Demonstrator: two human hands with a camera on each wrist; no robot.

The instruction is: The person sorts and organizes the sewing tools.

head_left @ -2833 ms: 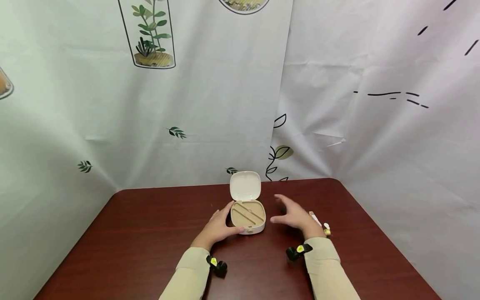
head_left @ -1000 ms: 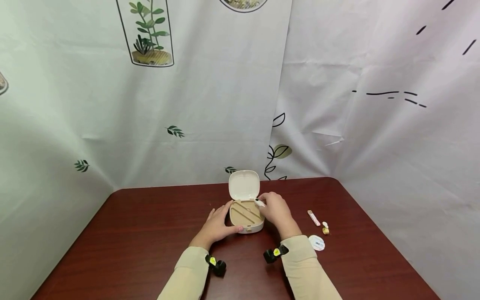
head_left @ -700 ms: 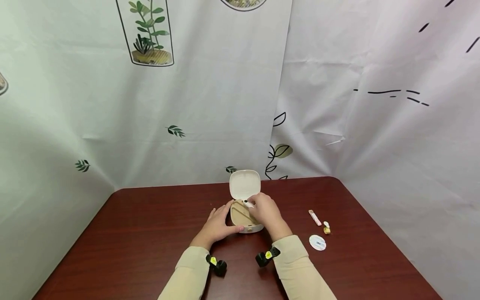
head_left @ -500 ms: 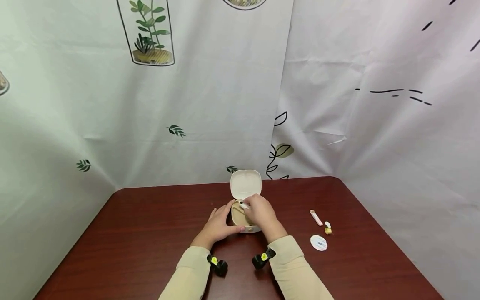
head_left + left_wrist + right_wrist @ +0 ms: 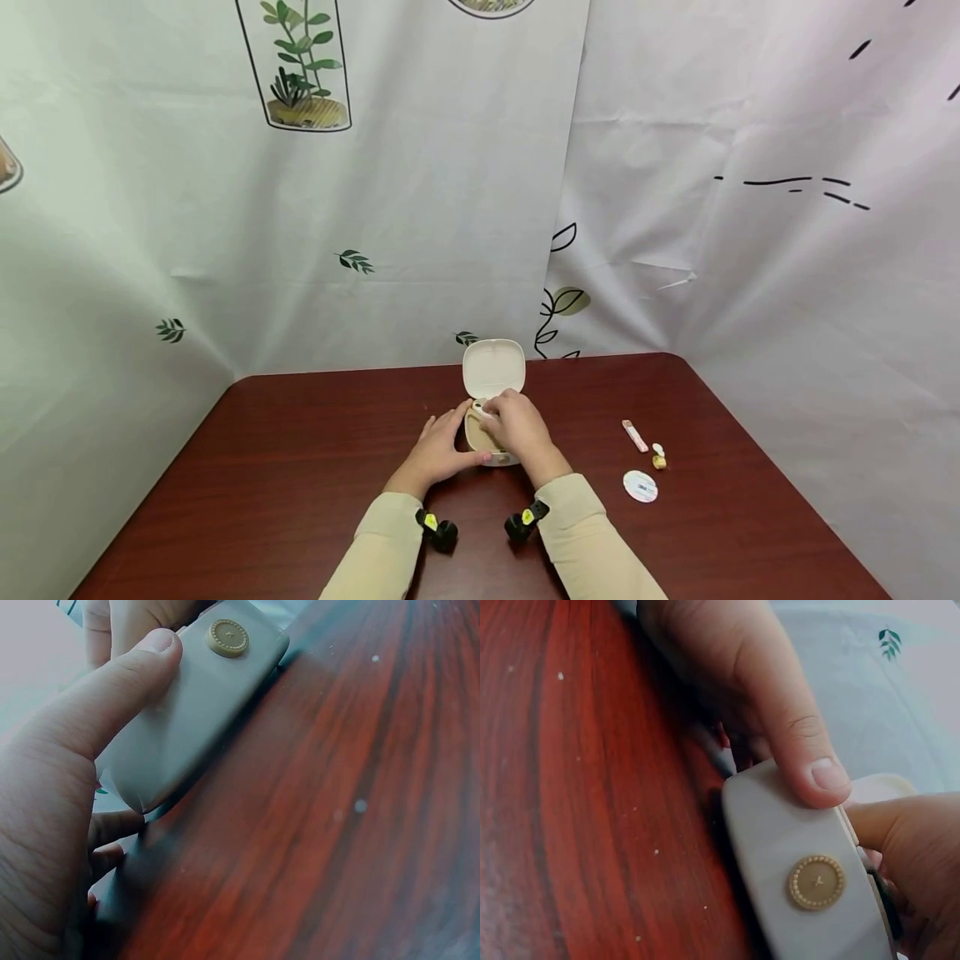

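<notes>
A small white box with a beige divided inside stands on the table, its lid raised at the back. From the left, my left hand grips it, thumb on the front wall and fingers at the far left corner. My right hand reaches over the box and pinches a small white piece with a dark spot at the inside's far left. That hand covers much of the inside. A round tan button marks the front wall in the left wrist view; the right wrist view shows the left thumb on the rim.
Right of the box on the dark red table lie a pink-and-white strip, a small yellow-and-white piece and a white round disc. A white printed cloth hangs behind the table's back edge.
My right hand has come in from the right with the white piece and moved left across the box to its far left corner. My left hand has kept its grip.
</notes>
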